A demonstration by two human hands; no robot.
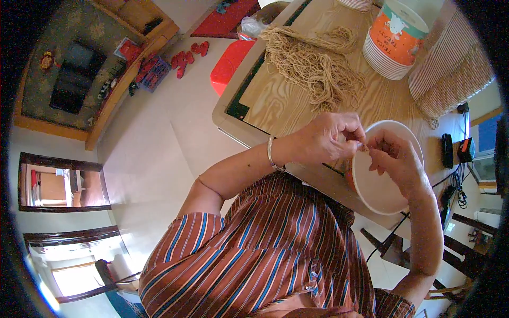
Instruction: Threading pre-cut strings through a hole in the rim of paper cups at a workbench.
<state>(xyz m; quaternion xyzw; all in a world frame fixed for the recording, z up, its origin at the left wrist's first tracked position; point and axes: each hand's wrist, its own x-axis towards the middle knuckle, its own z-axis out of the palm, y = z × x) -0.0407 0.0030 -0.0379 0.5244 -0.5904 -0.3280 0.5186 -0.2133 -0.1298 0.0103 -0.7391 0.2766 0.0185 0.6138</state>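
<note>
Over the open mouth of a white paper bowl (379, 193), the left hand (323, 139) and right hand (395, 159) meet, fingers (354, 129) of both pressed together, pinching a short tan string piece (364, 147) between them. It is tiny and mostly hidden by the fingertips, so its shape is hard to make out. Beyond lies a tangled heap of tan cords (313, 61) on the wood-grain surface (275, 103), beside a ribbed stack of paper bowls (395, 40) cut off at the top edge.
</note>
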